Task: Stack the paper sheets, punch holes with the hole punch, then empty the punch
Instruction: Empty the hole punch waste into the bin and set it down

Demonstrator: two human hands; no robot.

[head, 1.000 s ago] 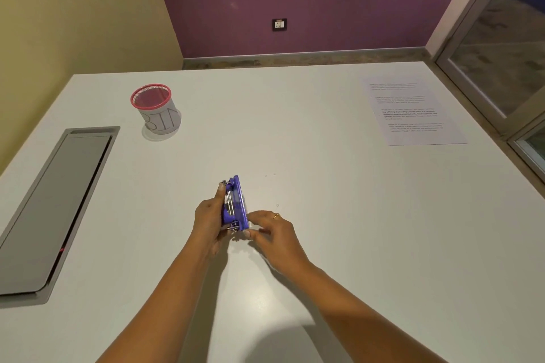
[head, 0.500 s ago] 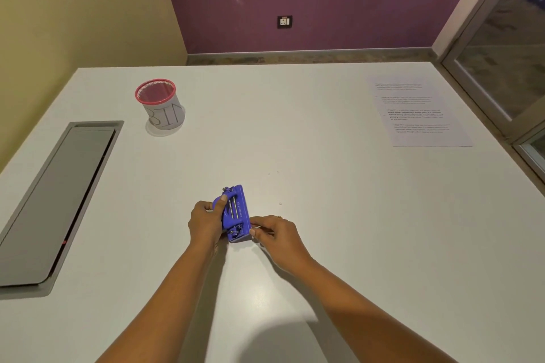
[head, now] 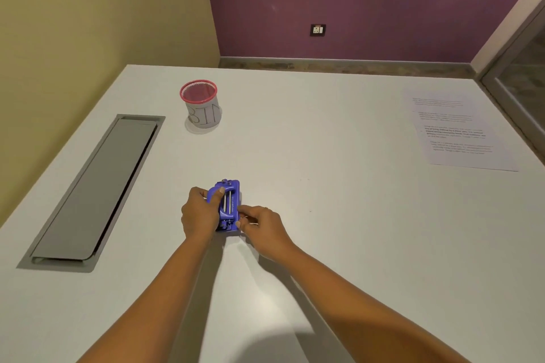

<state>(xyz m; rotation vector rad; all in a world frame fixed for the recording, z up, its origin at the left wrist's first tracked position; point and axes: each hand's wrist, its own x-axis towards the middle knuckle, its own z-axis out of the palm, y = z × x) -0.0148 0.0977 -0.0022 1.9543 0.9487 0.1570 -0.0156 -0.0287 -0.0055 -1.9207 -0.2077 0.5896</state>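
A blue hole punch [head: 230,204] lies tipped with its metal underside showing, low over the white table [head: 324,215] in the middle. My left hand [head: 199,215] grips its left side, thumb across the top. My right hand [head: 262,228] pinches its right edge between thumb and fingers. Printed paper sheets [head: 460,132] lie flat at the far right of the table, well away from both hands. A red-rimmed mesh cup marked BIN [head: 202,103] stands at the far left.
A long grey cable hatch [head: 94,188] is set into the table on the left. Yellow and purple walls close the far side. A glass door frame [head: 519,82] runs along the right. A few tiny specks lie on the table right of the punch.
The punch has turned from standing on edge to lying flatter with its underside up, and both hands have come slightly nearer to me. My right hand has closed onto its right edge.
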